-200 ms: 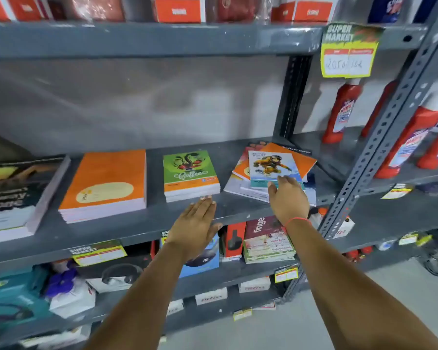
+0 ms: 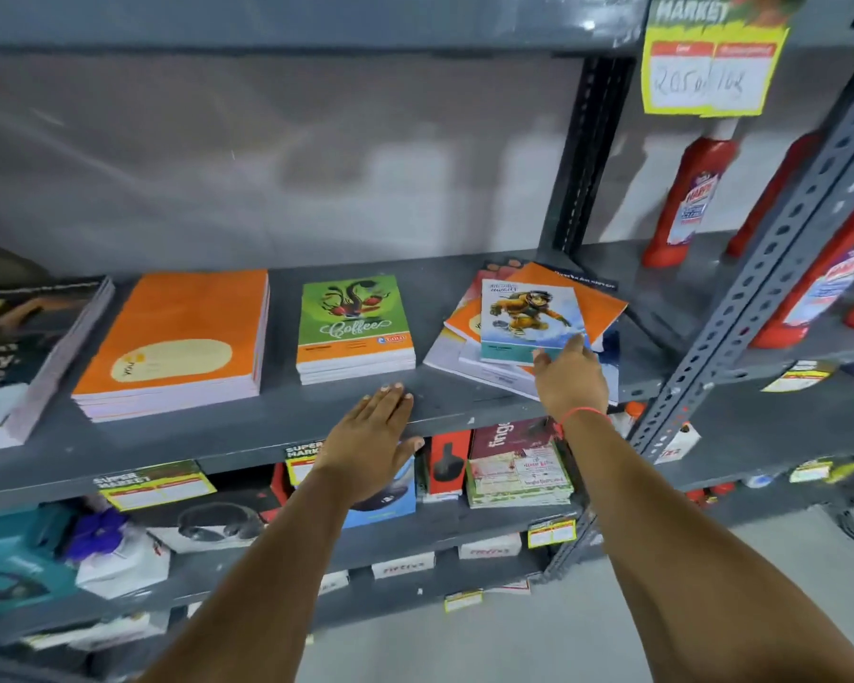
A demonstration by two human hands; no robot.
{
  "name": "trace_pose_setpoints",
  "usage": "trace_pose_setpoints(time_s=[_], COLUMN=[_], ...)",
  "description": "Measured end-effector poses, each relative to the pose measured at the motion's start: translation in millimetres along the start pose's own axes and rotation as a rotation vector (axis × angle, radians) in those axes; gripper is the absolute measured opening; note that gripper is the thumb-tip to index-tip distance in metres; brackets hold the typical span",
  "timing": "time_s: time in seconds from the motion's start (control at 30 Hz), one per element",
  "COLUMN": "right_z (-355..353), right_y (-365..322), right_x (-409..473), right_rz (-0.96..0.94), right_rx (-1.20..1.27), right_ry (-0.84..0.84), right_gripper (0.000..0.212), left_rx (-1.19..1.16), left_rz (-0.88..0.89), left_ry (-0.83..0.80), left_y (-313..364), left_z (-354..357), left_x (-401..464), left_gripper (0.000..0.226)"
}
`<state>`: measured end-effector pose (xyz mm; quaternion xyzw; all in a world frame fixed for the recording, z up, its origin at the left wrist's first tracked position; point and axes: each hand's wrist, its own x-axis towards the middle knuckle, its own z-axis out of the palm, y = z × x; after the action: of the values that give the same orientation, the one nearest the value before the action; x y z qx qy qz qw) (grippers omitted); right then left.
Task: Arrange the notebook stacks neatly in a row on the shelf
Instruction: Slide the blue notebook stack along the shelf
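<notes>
Fingers (image 2: 553,354) of the right hand (image 2: 570,382) lie flat, spread on the skewed multicoloured paper notebook pile (image 2: 523,327), right of centre; left hand (image 2: 371,436) hovers open, farther off.

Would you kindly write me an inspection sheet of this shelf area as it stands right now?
Surface: grey metal shelf, bare strip along its front edge.
Job's things: orange notebook stack and green Coffee notebook stack lie squared, apart; at the right, a messy pile of fanned, skewed notebooks, a cartoon-cover notebook on top.
Clutter: dark-cover stack at far left.
Grippers: left hand open, flat at the shelf's front edge, holding nothing; right hand with fingertips on the near edge of the cartoon-cover notebook, grip not clear.
Cables: nothing seen.
Surroundings: red bottles in the next bay, yellow price tag above, boxed goods below.
</notes>
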<state>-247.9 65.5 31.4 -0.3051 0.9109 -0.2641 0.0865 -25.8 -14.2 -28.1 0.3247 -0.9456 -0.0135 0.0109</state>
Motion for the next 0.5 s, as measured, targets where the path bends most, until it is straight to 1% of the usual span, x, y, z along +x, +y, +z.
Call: trace_pose_setpoints(time_s=[0.07,0.13,0.2,0.27,0.4,0.5], right_z=[-0.6,-0.3,-0.2,-3.9,-11.4,-13.4], right_y=[1.9,4.3,5.0,4.8,3.2,7.6], right_x=[14.8,26.6,34.9,40.0,54.4,55.0], right_rz=[0.051,0.096,0.159,0.25,0.335,0.372], right_rx=[0.037,0.044,0.051,0.088,0.126,0.224], right_ry=[-0.025,-0.05,-0.04,-0.068,-0.137,-0.132], right_gripper=[0.065,0.065,0.064,0.069,0.082,0.082], left_rx=[0.006,0.018,0.028,0.04,0.064,0.07], left_rz=[-0.021,-0.029,-0.036,-0.043,-0.05,-0.053], left_ry=[-0.022,-0.011,0.017,0.039,0.059,0.07], left_y=[-1.6,-2.9,-3.0,-2.7,-1.9,-2.8], left_z=[5.4,9.7,12.2,13.8,16.3,17.5], left_x=[5.9,10.1,11.3,9.6,12.7,12.4], left_gripper=[0.065,0.064,0.062,0.06,0.058,0.058])
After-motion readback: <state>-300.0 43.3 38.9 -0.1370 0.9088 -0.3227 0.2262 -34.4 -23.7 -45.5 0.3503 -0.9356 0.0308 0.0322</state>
